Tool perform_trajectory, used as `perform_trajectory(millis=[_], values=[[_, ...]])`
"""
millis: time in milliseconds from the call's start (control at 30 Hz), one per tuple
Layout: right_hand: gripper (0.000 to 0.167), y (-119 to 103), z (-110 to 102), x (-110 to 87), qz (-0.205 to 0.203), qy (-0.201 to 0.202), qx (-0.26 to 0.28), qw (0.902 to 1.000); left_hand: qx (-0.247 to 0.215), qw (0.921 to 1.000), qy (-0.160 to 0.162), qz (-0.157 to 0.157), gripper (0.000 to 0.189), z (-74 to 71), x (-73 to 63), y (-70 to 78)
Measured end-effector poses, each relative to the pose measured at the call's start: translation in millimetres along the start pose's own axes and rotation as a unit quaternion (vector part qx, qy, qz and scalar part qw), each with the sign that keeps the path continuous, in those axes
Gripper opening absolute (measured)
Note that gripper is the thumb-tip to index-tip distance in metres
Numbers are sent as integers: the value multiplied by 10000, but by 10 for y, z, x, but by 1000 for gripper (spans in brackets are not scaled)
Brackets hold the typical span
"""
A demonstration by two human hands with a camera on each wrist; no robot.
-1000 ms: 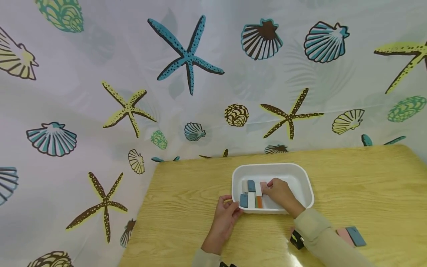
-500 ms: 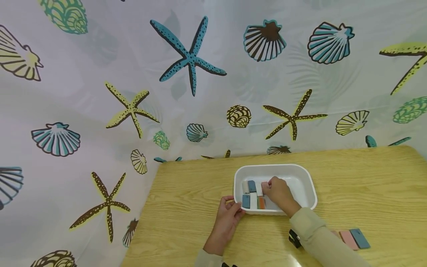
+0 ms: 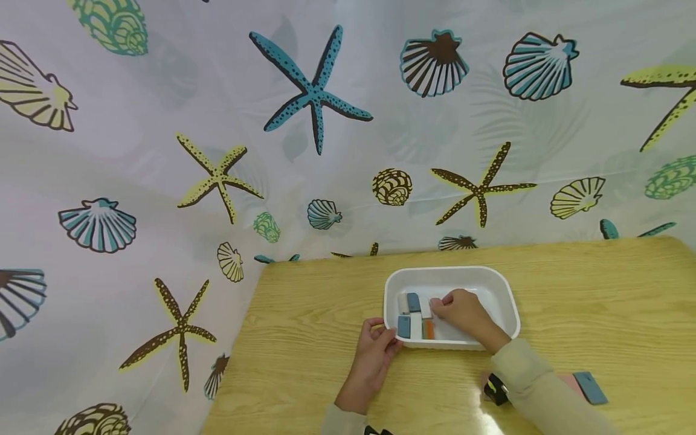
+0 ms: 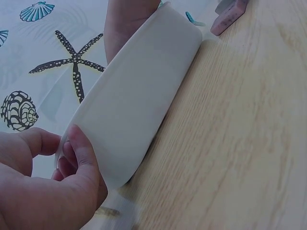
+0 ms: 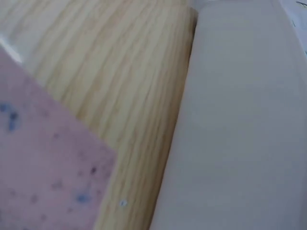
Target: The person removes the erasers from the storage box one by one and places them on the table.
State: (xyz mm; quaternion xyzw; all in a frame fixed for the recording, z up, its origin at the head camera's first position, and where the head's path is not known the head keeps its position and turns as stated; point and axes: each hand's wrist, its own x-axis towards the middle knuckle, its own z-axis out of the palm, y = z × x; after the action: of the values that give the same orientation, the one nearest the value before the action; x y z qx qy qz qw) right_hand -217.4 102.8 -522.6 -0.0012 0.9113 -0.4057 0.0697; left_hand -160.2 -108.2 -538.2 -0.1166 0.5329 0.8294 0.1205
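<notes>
In the head view, a white plastic tray [image 3: 499, 305] holds two short rows of erasers at its left end. The front row has a blue eraser [image 3: 404, 327], a white eraser [image 3: 415, 327] and an orange-and-green eraser [image 3: 429, 330]. Behind it lie a greyish eraser [image 3: 403, 303], another blue eraser [image 3: 414, 302] and another white one [image 3: 426, 308]. My right hand [image 3: 466, 313] reaches into the tray and pinches a pink eraser [image 3: 435, 304] at the right end of the back row. With thumb and fingers my left hand [image 4: 53, 187] grips the tray's front left corner.
On the wooden table [image 3: 315, 302], right of the tray's front, lie a blue eraser [image 3: 590, 387] and a pink eraser [image 3: 572, 383], partly behind the right sleeve. A black wrist device [image 3: 495, 389] hangs at the right forearm. Shell-patterned cloth [image 3: 326, 151] stands behind the table.
The head view has shifted slightly. My right forearm moved a little left, then back right, while its fingers stayed at the pink eraser. The left hand keeps its grip on the tray.
</notes>
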Motion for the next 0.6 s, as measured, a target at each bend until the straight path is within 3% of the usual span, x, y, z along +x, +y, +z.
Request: perform_trajectory(millis=[200, 333, 400, 467, 533, 600], values=[[46, 45, -40, -47, 324, -474, 899, 9943, 30, 10000, -41, -17, 41, 4, -7, 3], [45, 0, -114, -120, 435, -791, 2038, 9748, 44, 10000, -47, -16, 41, 5, 0, -1], [44, -12, -174, -166, 403, -998, 2709, 9566, 36, 10000, -36, -21, 41, 1, 1, -5], [42, -14, -239, -215, 327, -1279, 3464, 9288, 31, 10000, -34, -22, 41, -4, 2, -9], [38, -9, -303, -267, 263, -1543, 4142, 8966, 15, 10000, -17, -17, 40, -8, 0, -15], [30, -4, -364, -324, 226, -1866, 4833, 8550, 10, 10000, -24, 2, 40, -11, -3, -18]])
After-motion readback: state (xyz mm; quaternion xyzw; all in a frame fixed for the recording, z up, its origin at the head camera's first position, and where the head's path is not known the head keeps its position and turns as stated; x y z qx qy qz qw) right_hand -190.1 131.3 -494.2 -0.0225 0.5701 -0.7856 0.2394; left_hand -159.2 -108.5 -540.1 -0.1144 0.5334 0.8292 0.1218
